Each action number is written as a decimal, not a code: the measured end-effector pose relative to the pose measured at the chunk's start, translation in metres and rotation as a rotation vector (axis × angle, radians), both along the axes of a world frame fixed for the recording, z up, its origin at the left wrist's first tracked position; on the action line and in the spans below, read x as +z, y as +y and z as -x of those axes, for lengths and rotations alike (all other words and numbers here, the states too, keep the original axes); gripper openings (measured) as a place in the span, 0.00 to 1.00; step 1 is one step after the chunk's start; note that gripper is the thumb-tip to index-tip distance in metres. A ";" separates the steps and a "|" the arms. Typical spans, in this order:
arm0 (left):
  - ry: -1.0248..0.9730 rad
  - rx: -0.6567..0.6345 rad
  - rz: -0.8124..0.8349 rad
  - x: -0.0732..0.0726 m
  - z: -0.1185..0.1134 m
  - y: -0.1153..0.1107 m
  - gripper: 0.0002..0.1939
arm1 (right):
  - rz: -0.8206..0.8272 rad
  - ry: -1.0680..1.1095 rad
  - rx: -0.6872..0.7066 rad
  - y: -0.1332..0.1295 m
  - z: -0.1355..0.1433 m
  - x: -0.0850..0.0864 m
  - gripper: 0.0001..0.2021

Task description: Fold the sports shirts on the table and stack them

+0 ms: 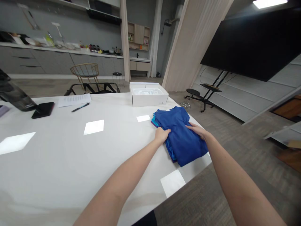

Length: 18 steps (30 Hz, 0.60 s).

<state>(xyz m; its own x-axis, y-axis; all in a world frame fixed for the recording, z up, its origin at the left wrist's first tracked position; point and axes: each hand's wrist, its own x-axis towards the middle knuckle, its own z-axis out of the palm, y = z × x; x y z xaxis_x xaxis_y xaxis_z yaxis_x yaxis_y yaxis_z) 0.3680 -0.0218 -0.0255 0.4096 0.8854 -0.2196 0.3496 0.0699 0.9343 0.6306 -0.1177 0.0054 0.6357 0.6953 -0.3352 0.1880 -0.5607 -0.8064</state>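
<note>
A folded blue garment [180, 138] lies on top of a small stack of folded clothes [169, 150], where a lighter blue edge and a purple edge show under it on the left side. The stack is near the right corner of the white table [70, 157], close to the table edge. The left hand [161, 135] is on the left side of the garment, with the fingers curled over its edge and pinching the cloth. The right hand [197, 130] lies flat on the right side of the garment, fingers stretched out and pressing on the cloth, not gripping it. Just behind the stack stands an open white box [148, 95]. Well apart, on the far left part of the table, there are a sheet of paper [74, 99], a pen [80, 107] beside it, and a black phone [43, 110]. Behind the table a black chair [92, 88] and a gold wire chair [85, 70] are visible.
</note>
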 end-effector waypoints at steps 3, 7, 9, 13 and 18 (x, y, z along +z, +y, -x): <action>0.015 0.072 -0.023 0.000 0.021 0.007 0.23 | 0.023 0.089 0.058 -0.001 0.025 0.004 0.41; -0.038 0.140 -0.079 0.007 0.093 0.035 0.18 | -0.030 0.196 0.175 0.011 0.088 0.009 0.40; -0.078 0.177 -0.079 0.010 0.141 0.052 0.17 | -0.057 0.256 0.241 0.026 0.133 0.008 0.40; -0.133 0.288 0.031 0.012 0.251 0.082 0.19 | -0.125 0.336 0.366 0.072 0.238 0.004 0.41; -0.128 0.481 0.049 0.015 0.401 0.106 0.27 | -0.183 0.492 0.580 0.138 0.382 -0.003 0.41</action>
<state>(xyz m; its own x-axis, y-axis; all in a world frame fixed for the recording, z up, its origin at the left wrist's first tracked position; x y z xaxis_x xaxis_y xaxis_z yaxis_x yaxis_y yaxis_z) -0.0334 0.0846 -0.0100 -0.0164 0.9705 -0.2407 0.1495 0.2404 0.9591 0.2486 0.0204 0.0024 -0.0381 0.9424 -0.3323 0.0073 -0.3323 -0.9431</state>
